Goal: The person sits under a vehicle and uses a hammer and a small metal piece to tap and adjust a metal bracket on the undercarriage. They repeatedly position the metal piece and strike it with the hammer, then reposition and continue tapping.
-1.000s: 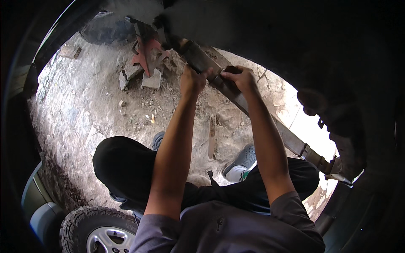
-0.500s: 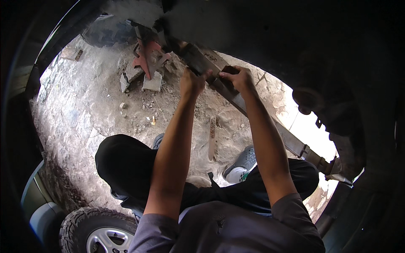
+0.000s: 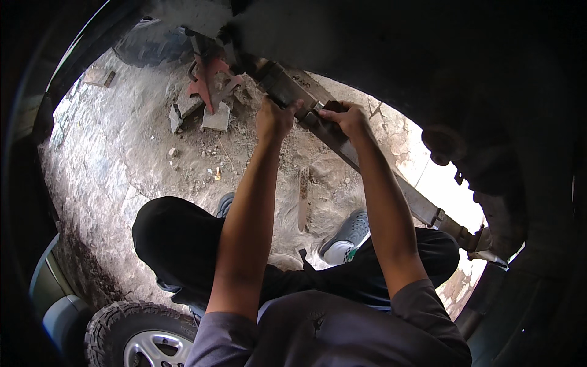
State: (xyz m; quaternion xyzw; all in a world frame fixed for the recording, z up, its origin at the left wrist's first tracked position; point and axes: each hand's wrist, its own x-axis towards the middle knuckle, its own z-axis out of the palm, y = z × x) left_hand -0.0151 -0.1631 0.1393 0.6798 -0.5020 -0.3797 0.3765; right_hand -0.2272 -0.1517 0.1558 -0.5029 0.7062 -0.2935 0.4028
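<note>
A long, flat metal bar [image 3: 416, 202], much like a leaf spring, runs diagonally beneath the dark vehicle body. My left hand [image 3: 274, 119] is closed on its near edge, thumb on the face and the other fingers mostly hidden behind. Just to the right, my right hand [image 3: 351, 121] pinches a small dark piece at the bar between thumb and bent fingers; its exact kind is unclear. Between both hands, a band-like metal clip [image 3: 312, 113] wraps the bar, with a bright spot beside it.
A red jack stand [image 3: 211, 79] stands among broken concrete blocks [image 3: 216, 117] at the far left. On the dirt floor lie a narrow flat strip [image 3: 302, 199] and small rubble. A wheel with a knobby tire [image 3: 113, 333] is at the lower left. Dark bodywork [image 3: 397, 55] hangs overhead.
The view has shifted slightly, moving the scene a little left. Both hands stay at the same place on the bar, with only slight finger movement.
</note>
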